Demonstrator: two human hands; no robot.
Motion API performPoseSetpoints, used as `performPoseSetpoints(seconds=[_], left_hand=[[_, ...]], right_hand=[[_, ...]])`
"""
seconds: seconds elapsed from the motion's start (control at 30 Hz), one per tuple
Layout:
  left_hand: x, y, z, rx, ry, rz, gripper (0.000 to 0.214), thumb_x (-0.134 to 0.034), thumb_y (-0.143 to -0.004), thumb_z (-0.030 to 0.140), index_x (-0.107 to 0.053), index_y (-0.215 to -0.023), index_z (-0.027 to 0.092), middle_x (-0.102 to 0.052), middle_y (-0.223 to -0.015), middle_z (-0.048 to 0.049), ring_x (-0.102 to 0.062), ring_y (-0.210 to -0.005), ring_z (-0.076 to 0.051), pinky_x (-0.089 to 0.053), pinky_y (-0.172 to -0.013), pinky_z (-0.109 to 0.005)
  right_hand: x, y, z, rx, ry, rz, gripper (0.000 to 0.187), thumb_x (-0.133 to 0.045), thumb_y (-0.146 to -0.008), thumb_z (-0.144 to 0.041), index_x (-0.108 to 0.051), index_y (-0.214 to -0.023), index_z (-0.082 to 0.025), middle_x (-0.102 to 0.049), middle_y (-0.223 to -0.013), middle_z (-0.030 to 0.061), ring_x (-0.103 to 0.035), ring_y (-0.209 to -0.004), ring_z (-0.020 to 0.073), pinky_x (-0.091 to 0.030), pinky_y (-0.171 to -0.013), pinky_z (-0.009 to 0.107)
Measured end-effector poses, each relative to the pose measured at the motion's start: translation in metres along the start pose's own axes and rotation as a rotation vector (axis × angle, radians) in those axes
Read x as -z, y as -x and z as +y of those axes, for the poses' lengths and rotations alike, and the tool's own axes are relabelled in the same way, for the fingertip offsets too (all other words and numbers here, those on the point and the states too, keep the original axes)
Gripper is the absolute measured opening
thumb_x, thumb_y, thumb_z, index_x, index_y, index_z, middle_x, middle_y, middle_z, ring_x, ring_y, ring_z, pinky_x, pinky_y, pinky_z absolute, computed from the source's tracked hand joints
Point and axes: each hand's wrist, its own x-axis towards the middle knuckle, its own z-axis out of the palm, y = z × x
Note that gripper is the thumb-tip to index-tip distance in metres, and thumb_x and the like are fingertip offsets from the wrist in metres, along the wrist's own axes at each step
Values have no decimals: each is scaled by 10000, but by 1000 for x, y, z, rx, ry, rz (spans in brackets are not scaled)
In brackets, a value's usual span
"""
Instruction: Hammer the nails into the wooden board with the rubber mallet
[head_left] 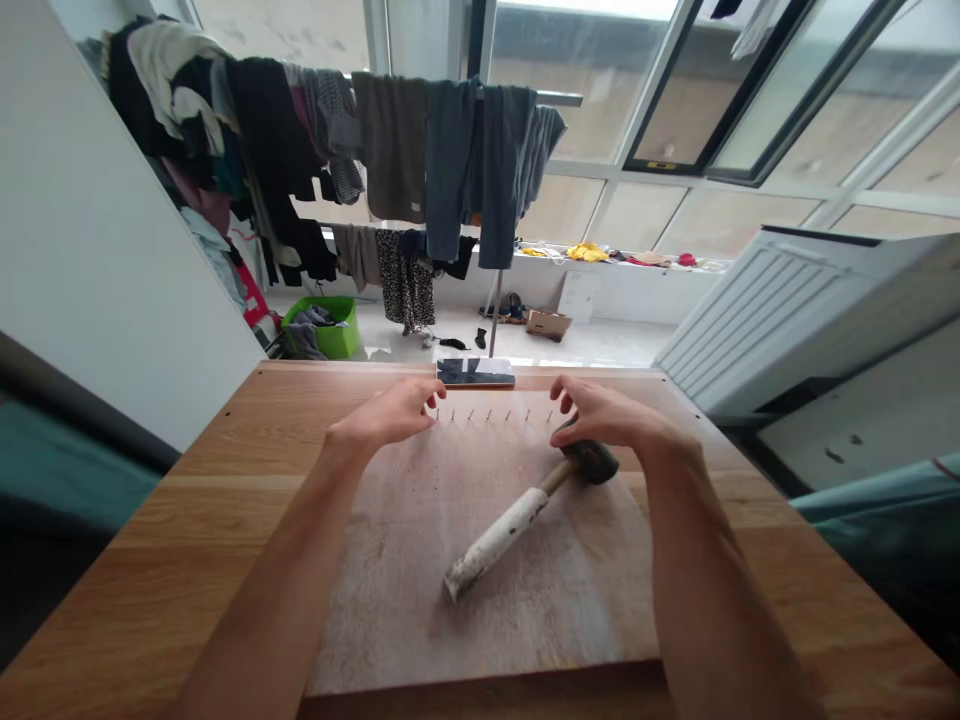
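A pale wooden board [480, 580] lies on a wooden table [180, 520]. Near its far edge stands a row of several small nails [487, 413]. My left hand [394, 412] hovers at the row's left end, its fingertips pinched at the leftmost nail. My right hand [607, 415] is at the row's right end, fingers curled with the tips close to the last nail. A mallet [525, 515] with a black head and a white, worn handle lies on the board just under my right hand, not held.
A phone [475, 372] lies flat at the table's far edge. Beyond it a rack [420, 150] hung with clothes, a green bin [322, 325], a cardboard box [547, 323] and large windows. A white louvred panel [810, 310] leans at the right.
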Motion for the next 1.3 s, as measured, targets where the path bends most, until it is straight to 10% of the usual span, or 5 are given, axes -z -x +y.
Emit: performPoseSetpoints(seconds=[0.37,1.3], left_hand=[[0,-3,1,-27,-25,30,290,-608,-838,179,-677,-1119,162,-737,-1005,-77,-702,-893,-209,-528,-765,-289],[-20,-14,10,-97,-90,111,178,-667,-876,197,-728,-1037,150,-730,-858,-52,-678,-777,-189,-479,-700,-265]], right_hand=[[-8,-11,8,13,-11,193,424,-693,-865,-300,-569,-1257,-196,-713,-1070,97,-675,-989,241,-522,-850,327],[-29,-29,-19,142,-42,193,456,-670,-872,-142,-580,-1319,-164,-741,-989,86,-684,-892,205,-486,-823,276]])
